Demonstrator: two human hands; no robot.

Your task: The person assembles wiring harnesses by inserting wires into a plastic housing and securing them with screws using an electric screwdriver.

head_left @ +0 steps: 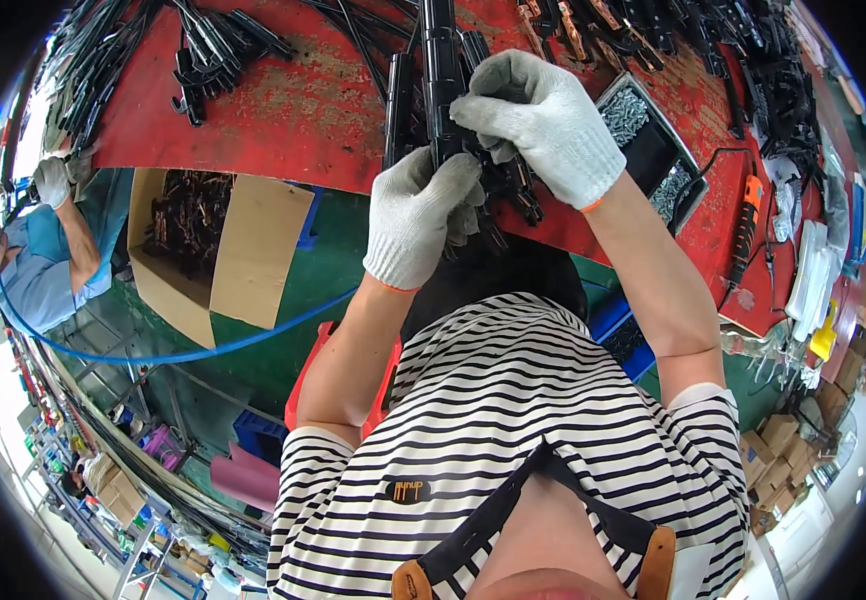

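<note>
A long, glossy black tubular part (440, 68) stretches away from me over the near edge of the red table. My left hand (415, 212), in a white knit glove, is closed around its near end. Against the tube's right side, my right hand (545, 118), gloved the same way, has thumb and forefinger pinched together. Anything small between those fingertips is hidden. More black parts (399, 105) lie beside and beneath the tube, some sticking out past the table edge under my hands.
Right of my hands sits a dark tray (695, 178) with silvery screws (625, 118). Beyond it lies an orange-and-black power screwdriver (746, 225) with a cord. Black parts (215, 55) cover the red table's (283, 120) far side. A cardboard box (258, 245) and a co-worker (53, 250) are at left.
</note>
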